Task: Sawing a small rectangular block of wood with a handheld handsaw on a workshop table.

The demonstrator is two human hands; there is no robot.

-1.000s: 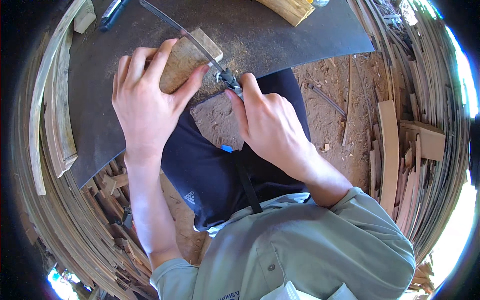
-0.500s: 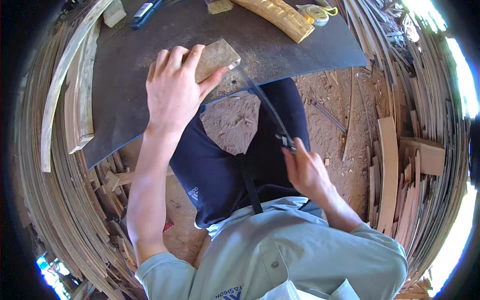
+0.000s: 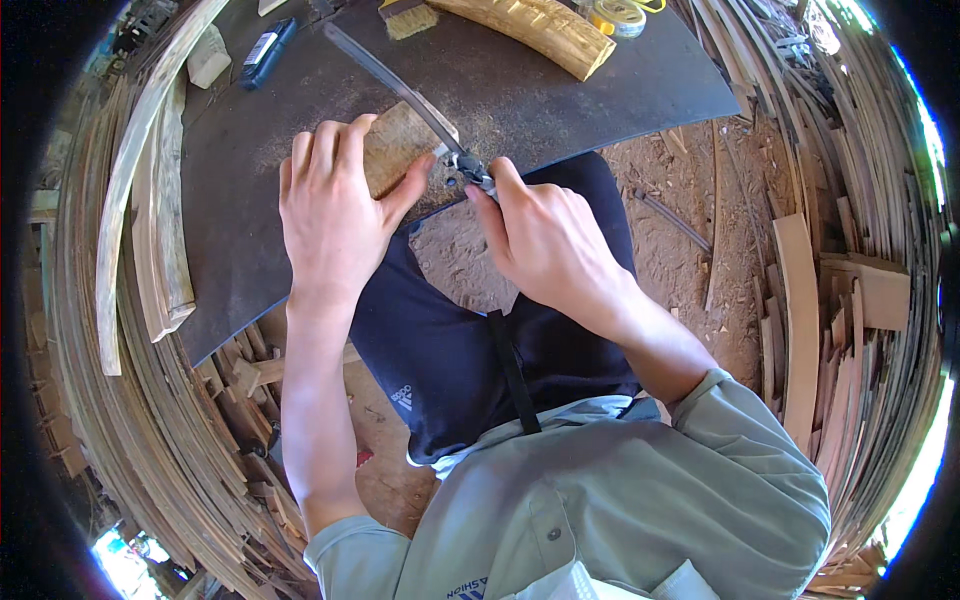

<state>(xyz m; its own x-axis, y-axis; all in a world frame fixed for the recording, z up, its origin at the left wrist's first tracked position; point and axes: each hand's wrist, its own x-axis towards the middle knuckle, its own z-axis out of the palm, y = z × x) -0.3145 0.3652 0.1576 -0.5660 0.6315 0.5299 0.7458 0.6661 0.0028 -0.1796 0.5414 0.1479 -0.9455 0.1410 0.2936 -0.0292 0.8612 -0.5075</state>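
A wooden block (image 3: 398, 150) lies on the dark tabletop close to its front edge. My left hand (image 3: 335, 205) grips the block from the left, fingers over its far side and thumb along the near side. In my right hand (image 3: 550, 235), closed around the handle, is a narrow metal saw (image 3: 385, 78). The saw slants across the block's right end and reaches far to the upper left. Pale sawdust lies around the block. My palm hides most of the saw's handle.
On the dark table (image 3: 235, 200) are a blue box-shaped item (image 3: 267, 55), a brush (image 3: 408, 20), a notched curved timber (image 3: 535, 32) and a yellow tape measure (image 3: 620, 17). Long boards (image 3: 150, 220) lean over its left side. Stacked wood strips (image 3: 865, 370) line the right.
My right hand has pushed the saw forward and to the left, bringing the handle up beside the block. My left hand and the block sit slightly lower in view.
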